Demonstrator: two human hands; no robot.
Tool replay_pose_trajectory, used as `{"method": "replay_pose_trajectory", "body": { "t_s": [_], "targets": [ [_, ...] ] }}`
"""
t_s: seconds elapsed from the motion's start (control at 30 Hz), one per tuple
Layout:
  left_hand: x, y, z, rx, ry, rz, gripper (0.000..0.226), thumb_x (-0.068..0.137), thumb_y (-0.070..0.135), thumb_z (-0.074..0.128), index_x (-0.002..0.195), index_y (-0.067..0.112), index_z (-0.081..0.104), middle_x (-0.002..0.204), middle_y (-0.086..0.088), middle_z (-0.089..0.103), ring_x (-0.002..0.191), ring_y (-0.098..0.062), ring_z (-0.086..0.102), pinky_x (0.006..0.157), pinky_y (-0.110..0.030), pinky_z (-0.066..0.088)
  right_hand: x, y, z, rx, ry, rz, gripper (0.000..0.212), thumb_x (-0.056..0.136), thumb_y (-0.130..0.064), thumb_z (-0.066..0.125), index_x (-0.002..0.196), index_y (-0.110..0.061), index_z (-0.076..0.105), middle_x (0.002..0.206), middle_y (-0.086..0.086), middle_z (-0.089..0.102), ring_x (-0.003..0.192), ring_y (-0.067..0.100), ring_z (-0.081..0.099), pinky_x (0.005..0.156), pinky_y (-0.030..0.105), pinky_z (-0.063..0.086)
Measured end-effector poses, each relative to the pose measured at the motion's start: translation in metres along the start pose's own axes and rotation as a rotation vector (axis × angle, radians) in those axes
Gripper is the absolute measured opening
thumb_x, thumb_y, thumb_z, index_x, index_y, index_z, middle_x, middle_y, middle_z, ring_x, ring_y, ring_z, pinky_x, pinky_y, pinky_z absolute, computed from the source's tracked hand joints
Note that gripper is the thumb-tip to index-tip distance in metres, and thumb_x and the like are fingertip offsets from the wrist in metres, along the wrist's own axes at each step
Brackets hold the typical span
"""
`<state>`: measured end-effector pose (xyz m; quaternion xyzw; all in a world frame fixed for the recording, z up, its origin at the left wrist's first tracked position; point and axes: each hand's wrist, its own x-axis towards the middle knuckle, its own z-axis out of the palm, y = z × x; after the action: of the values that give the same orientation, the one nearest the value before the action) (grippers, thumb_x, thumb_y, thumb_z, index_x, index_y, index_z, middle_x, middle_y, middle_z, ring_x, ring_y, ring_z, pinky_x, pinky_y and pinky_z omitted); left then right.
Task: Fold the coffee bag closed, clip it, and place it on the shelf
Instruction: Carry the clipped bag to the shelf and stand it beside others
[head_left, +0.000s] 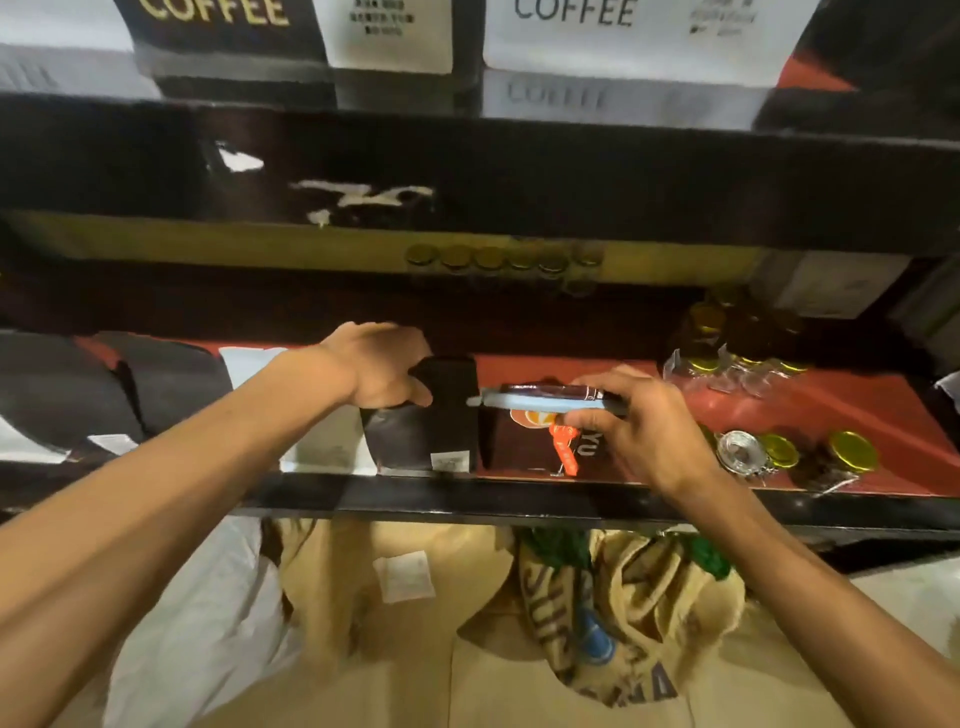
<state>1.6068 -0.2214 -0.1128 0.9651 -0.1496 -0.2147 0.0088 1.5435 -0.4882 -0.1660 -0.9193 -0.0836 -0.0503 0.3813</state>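
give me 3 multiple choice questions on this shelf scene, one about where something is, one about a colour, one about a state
1. Where does the clipped coffee bag stand?
A. on the red shelf
B. on the burlap sacks below
C. on the top shelf

2. What colour is the long clip across the bag's top?
A. green
B. light blue
C. yellow

3. What is the left hand doing?
A. hanging free
B. gripping the top of a neighbouring black bag
C. holding a jar

Answers: 1 A, the bag's base sits on the red surface. 2 B, the bar under the right hand is pale blue. 3 B, its fingers wrap the black bag's top edge.
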Motion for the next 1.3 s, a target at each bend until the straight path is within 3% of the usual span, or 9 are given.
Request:
{"method": "replay_pose_trajectory", "body": {
  "t_s": [0.1,0.2,0.33,0.57,0.67,0.8,0.93,1.13,1.3],
  "targets": [
    [-0.002,-0.003,0.001,-0.003,0.000,0.036,0.045,0.092,0.045,0.061,0.131,0.024,0.057,0.123,-0.004,0.065,0.113,-0.027,0.061,0.083,-0.034,0.044,-0.006,0.001,0.006,0.014,-0.002,0.020,0.038,0.077,-0.016,0.081,0.114,-0.012,0.073,0.090,-0.022,0.057,0.079,-0.009,0.058,0.068,-0.001,0.041],
    [-0.001,-0.005,0.001,-0.005,0.002,0.047,0.045,0.092,0.046,0.061,0.134,0.029,0.056,0.126,-0.003,0.065,0.116,-0.027,0.060,0.084,-0.034,0.043,-0.005,0.000,0.007,0.025,0.003,0.039,0.035,0.077,-0.015,0.081,0.111,-0.013,0.074,0.088,-0.020,0.058,0.071,-0.007,0.056,0.061,0.001,0.042],
    [0.001,-0.006,0.001,-0.018,0.001,0.051,0.048,0.091,0.046,0.063,0.136,0.031,0.054,0.128,-0.002,0.064,0.117,-0.027,0.060,0.088,-0.035,0.046,-0.002,0.000,0.005,0.025,0.017,0.037,0.035,0.075,-0.016,0.082,0.109,-0.014,0.074,0.089,-0.021,0.058,0.078,-0.005,0.059,0.069,0.010,0.049],
    [0.004,-0.008,0.002,-0.065,-0.011,0.040,0.039,0.089,0.046,0.066,0.124,0.029,0.062,0.107,-0.001,0.067,0.106,-0.027,0.064,0.077,-0.031,0.041,-0.002,0.007,0.015,0.054,0.025,0.122,0.035,0.073,-0.018,0.084,0.106,-0.015,0.075,0.088,-0.019,0.061,0.072,-0.005,0.060,0.063,0.001,0.042],
    [0.004,-0.008,0.001,-0.062,-0.008,0.046,0.042,0.088,0.046,0.067,0.126,0.030,0.061,0.116,-0.002,0.068,0.110,-0.028,0.063,0.079,-0.030,0.041,-0.004,0.006,0.013,0.019,0.042,0.116,0.036,0.071,-0.019,0.085,0.106,-0.017,0.076,0.089,-0.021,0.062,0.078,-0.009,0.061,0.067,-0.001,0.042],
    [0.005,-0.007,0.001,-0.039,-0.019,0.042,0.044,0.090,0.045,0.064,0.130,0.027,0.057,0.121,-0.002,0.067,0.115,-0.027,0.061,0.085,-0.033,0.043,-0.008,0.001,0.020,0.037,0.067,0.147,0.037,0.076,-0.015,0.082,0.112,-0.014,0.074,0.105,-0.003,0.066,0.094,0.013,0.063,0.082,0.016,0.047],
    [0.005,-0.006,0.000,-0.044,-0.031,0.024,0.042,0.090,0.045,0.064,0.127,0.025,0.059,0.116,-0.001,0.067,0.110,-0.027,0.063,0.082,-0.032,0.044,-0.009,0.000,0.019,0.042,0.093,0.136,0.035,0.080,-0.011,0.079,0.114,-0.017,0.073,0.107,-0.005,0.063,0.095,0.010,0.061,0.078,0.002,0.042],
    [0.003,-0.003,0.001,-0.027,-0.027,0.000,0.047,0.091,0.045,0.063,0.133,0.025,0.056,0.119,-0.003,0.066,0.110,-0.028,0.062,0.087,-0.035,0.046,-0.015,-0.005,0.027,0.020,0.074,0.134,0.036,0.087,-0.009,0.073,0.121,-0.017,0.066,0.109,-0.004,0.056,0.099,0.011,0.055,0.090,0.018,0.047],
    [0.000,0.001,0.001,-0.014,-0.029,-0.001,0.049,0.093,0.044,0.061,0.137,0.023,0.053,0.121,-0.004,0.066,0.111,-0.028,0.062,0.091,-0.038,0.049,-0.018,0.000,0.026,-0.022,0.016,0.093,0.033,0.091,-0.012,0.068,0.124,-0.017,0.062,0.104,-0.003,0.051,0.089,0.005,0.048,0.074,-0.006,0.032]
  ]
}}
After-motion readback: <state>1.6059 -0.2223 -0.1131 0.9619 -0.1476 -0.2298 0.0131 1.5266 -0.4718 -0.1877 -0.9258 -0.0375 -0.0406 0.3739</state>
